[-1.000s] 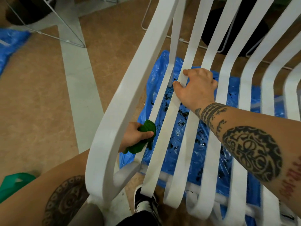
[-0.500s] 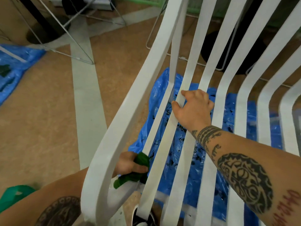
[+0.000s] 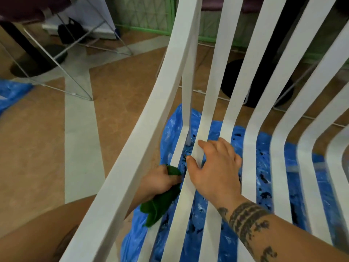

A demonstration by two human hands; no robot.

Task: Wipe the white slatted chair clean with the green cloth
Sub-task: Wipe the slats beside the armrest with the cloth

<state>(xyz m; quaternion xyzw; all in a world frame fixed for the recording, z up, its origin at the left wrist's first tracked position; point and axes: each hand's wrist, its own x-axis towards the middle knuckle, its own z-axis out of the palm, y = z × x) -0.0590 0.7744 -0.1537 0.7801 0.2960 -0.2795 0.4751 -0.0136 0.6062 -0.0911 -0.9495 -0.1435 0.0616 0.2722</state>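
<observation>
— Beneath the outer slats of the white slatted plastic chair (image 3: 136,157): gripping the crumpled green cloth (image 3: 160,207) in the left hand (image 3: 160,181), bracing with the right hand (image 3: 217,173) spread flat across two slats.
— Wrap round one slat, pull along its length.

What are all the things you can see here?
Chair: one, white, slatted, front and centre.
Cloth: one, green, low beside the chair's left slats.
Sheets: two, blue, one under the chair, one at the left edge.
Floor: one, tan with grey stripes, all around.
Fence: one, pale green mesh, at the back.
Left hand: one, grips the cloth.
Right hand: one, rests on the slats.
</observation>
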